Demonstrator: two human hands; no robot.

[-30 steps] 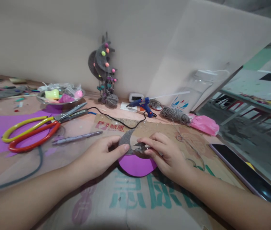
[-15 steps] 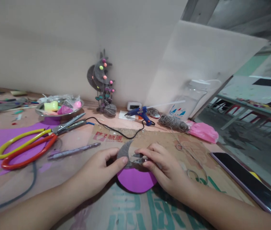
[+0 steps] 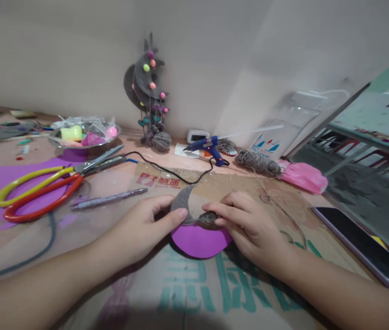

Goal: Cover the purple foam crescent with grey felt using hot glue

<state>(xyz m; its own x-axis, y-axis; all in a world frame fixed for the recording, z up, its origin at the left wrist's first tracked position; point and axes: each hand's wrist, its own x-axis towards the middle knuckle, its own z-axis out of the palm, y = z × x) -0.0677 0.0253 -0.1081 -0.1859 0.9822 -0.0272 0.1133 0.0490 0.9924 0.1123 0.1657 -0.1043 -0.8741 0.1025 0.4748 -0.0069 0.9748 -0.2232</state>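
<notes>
My left hand [image 3: 162, 215] pinches a grey felt crescent [image 3: 182, 204] between thumb and fingers. With its fingertips closed, my right hand [image 3: 246, 224] holds a small dark grey piece [image 3: 208, 219] close to the crescent's lower end; the fingers hide part of it, so its kind is unclear. A purple rounded sheet [image 3: 199, 242] shows just below both pieces, its upper part covered. Under the hands lies a cardboard sheet [image 3: 180, 284] with green and red print.
Scissors [image 3: 74, 174] and a pen [image 3: 108, 199] lie left. Behind are a metal dish [image 3: 93, 149], a blue glue gun [image 3: 204, 147] with its cord, grey yarn [image 3: 258, 162] and a hanging moon ornament [image 3: 144, 82]. A pink bag [image 3: 304, 176] and a phone [image 3: 359, 247] are right.
The camera view has tipped downward, so the background sits higher or lower in the picture. The dark piece in my right hand has turned slightly; both hands keep their hold.
</notes>
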